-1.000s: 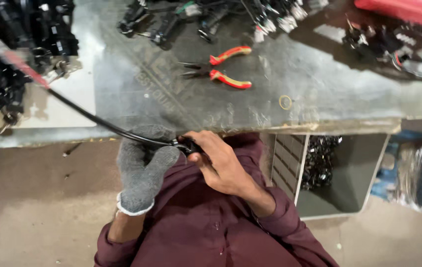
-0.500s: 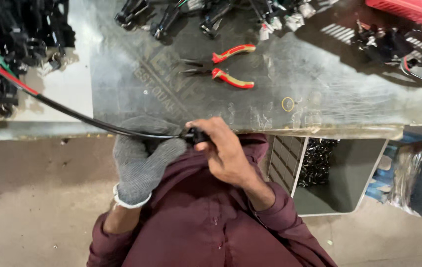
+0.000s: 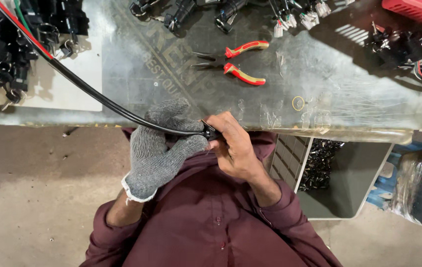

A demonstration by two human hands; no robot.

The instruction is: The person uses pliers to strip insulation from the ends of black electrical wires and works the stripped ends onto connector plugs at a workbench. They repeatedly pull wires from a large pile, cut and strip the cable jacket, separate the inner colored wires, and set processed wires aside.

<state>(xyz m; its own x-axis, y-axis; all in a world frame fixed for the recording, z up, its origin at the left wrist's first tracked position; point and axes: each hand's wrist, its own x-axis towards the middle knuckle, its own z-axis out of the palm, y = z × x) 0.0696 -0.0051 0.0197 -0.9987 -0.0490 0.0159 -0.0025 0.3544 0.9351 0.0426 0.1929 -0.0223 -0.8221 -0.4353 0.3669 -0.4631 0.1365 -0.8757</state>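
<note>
Grey bin [image 3: 354, 178] beside the counter [image 3: 320, 99] holds small black parts [image 3: 320, 163]. Both hands grasp the black cable [image 3: 97, 96] at the counter edge: gloved left hand [image 3: 159, 143], bare right hand [image 3: 233, 146] (fingers pinching its connector end [image 3: 210, 132])

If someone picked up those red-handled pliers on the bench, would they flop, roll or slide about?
The pliers look rigid metal, so probably fairly heavy for their size. They lie flat with handles splayed, so rolling seems unlikely. The handles would probably pivot, and their coated grips should resist slipping.
</note>
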